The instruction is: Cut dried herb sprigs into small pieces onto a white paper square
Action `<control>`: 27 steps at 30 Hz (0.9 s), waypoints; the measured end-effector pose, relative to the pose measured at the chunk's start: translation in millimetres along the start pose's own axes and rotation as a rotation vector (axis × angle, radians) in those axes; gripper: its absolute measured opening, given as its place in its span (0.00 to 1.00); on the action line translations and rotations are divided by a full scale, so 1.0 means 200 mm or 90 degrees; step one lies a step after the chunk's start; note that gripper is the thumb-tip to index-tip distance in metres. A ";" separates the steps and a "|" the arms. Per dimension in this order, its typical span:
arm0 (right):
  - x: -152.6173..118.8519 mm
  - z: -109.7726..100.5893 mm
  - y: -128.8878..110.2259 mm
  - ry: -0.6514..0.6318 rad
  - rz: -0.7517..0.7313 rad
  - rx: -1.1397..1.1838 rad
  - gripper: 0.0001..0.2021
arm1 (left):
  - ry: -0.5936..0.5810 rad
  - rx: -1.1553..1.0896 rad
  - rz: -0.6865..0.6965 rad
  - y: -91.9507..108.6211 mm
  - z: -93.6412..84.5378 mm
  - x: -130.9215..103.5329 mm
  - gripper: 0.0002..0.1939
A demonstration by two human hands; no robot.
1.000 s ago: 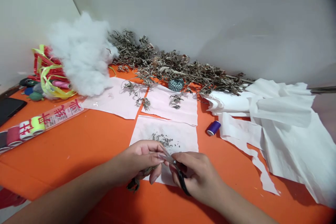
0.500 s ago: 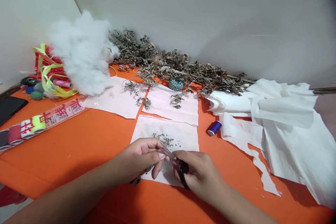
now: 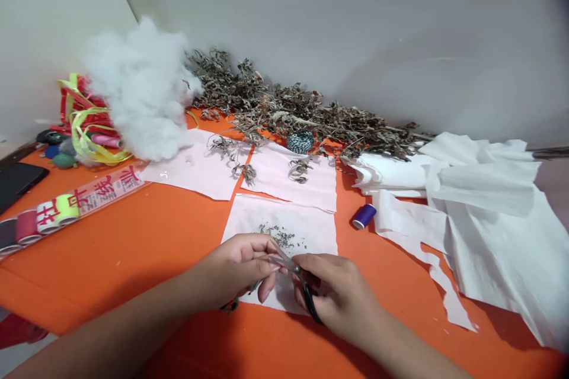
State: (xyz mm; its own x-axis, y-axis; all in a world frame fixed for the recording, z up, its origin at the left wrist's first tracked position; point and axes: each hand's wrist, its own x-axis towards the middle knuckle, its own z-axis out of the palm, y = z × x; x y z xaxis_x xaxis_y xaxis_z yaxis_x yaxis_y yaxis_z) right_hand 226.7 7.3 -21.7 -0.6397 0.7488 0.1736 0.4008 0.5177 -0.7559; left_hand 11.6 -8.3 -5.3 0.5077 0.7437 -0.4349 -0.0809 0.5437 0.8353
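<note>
My right hand [image 3: 340, 290] is closed round the black handles of a pair of scissors [image 3: 310, 301], whose blades point up and left. The blades stand slightly apart at the fingertips of my left hand [image 3: 246, 266]. Those fingers pinch a dried herb sprig; most of it is hidden, but a dark leaf end [image 3: 230, 306] hangs below the palm. Under both hands lies a white cloth square [image 3: 242, 213] with a small scatter of cut herb bits [image 3: 282, 235] on it.
Behind lie two more cloth pieces [image 3: 204, 174], a dried herb bundle [image 3: 284, 103], a twine ball [image 3: 300, 141] and white stuffing [image 3: 142, 89]. Boxed thread spools [image 3: 48, 216] and ribbons [image 3: 91, 124] are left. A purple spool [image 3: 364, 216] and white fabric [image 3: 493, 237] lie right.
The scissor blades have parted slightly at my left fingertips. Both hands have otherwise stayed in nearly the same place, and the things on the table have not moved.
</note>
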 end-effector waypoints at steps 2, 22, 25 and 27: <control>0.00 0.00 0.00 -0.003 0.002 -0.002 0.09 | 0.001 0.001 -0.002 0.01 0.00 0.00 0.09; -0.01 0.02 0.03 0.048 0.053 -0.053 0.07 | 0.050 -0.006 0.029 0.02 0.02 0.00 0.14; -0.01 0.02 0.03 0.043 0.045 -0.050 0.08 | 0.056 0.011 0.027 0.03 0.03 -0.01 0.12; -0.01 0.01 0.02 0.045 0.040 -0.051 0.08 | 0.067 0.012 0.035 0.03 0.03 -0.01 0.12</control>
State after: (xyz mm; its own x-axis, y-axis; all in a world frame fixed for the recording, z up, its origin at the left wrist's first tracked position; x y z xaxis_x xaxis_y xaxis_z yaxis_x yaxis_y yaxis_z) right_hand 227.7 7.3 -26.8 -0.5648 0.8069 0.1730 0.4921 0.4976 -0.7143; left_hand 15.7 -7.9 2.8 0.4096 0.8099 -0.4198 -0.0904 0.4940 0.8647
